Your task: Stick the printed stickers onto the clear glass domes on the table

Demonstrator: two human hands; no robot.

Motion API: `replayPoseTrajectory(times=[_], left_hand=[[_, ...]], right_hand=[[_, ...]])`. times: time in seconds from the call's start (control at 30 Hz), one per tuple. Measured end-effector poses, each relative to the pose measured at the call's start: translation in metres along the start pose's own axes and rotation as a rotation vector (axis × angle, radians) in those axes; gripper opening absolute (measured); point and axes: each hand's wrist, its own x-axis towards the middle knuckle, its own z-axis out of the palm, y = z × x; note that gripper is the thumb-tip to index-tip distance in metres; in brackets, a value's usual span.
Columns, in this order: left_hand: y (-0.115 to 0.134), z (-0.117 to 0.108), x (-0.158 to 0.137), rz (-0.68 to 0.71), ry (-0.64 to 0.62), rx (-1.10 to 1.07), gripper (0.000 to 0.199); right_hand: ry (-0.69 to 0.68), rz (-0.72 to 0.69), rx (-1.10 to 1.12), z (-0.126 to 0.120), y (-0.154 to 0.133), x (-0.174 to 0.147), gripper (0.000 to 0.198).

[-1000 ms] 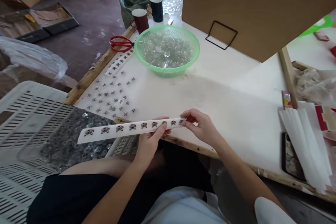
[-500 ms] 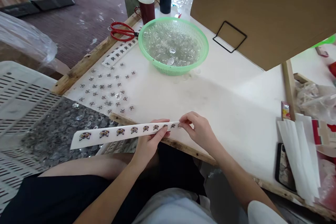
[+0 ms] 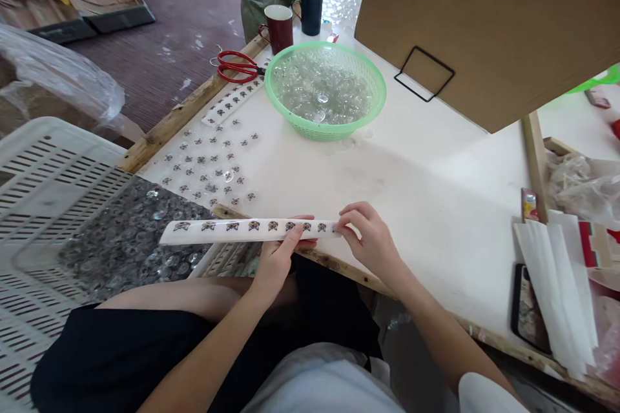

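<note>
A long white sticker strip (image 3: pixel 227 232) printed with a row of small animal heads lies across my left hand (image 3: pixel 281 251). The thumb presses on its face and the fingers are behind it. At the strip's right end, thumb and forefinger of my right hand (image 3: pixel 371 239) pinch the tip; whether a single sticker is being peeled there is too small to tell. Clear round pieces with the same heads (image 3: pixel 208 161) are spread on the table's left side. Beyond my hands, a green plastic basket (image 3: pixel 324 132) holds many clear round pieces.
Red-handled scissors (image 3: pixel 237 68) and another sticker strip (image 3: pixel 232 100) lie by the wooden table edge. A maroon mug (image 3: pixel 279 29) and a dark mug (image 3: pixel 310 11) stand behind. A cardboard box (image 3: pixel 484 26) overhangs the back right. White crate (image 3: pixel 62 142) at left; phone (image 3: pixel 527 310) at right.
The strip's left end has swung up and now lies nearly level. My right hand stays pinched at its right end. The camera view has shifted slightly.
</note>
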Motion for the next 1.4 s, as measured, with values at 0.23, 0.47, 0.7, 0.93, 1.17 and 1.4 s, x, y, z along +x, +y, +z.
replayPoseTrajectory(times=[0.23, 0.47, 0.7, 0.93, 1.17, 1.4], left_hand=[[0.0, 0.0, -0.002, -0.007, -0.008, 0.01, 0.027], [0.001, 0.001, -0.003, -0.028, -0.007, 0.042, 0.029], [0.003, 0.001, -0.003, -0.043, -0.005, -0.001, 0.029], [0.001, 0.001, -0.004, -0.053, 0.01, -0.027, 0.03], [0.003, 0.003, -0.003, -0.053, 0.002, -0.007, 0.035], [0.006, 0.006, -0.004, -0.03, 0.035, 0.031, 0.042]], right_hand=[[0.235, 0.563, 0.267, -0.045, 0.063, 0.003, 0.018], [-0.027, 0.604, 0.27, -0.024, 0.073, 0.007, 0.02], [-0.111, 0.515, 0.056, -0.011, 0.061, 0.036, 0.014], [-0.139, 0.497, -0.044, -0.01, 0.058, 0.038, 0.011], [-0.143, 0.261, -0.343, 0.013, 0.039, 0.032, 0.01], [-0.129, 0.204, -0.248, 0.011, 0.026, 0.026, 0.021]])
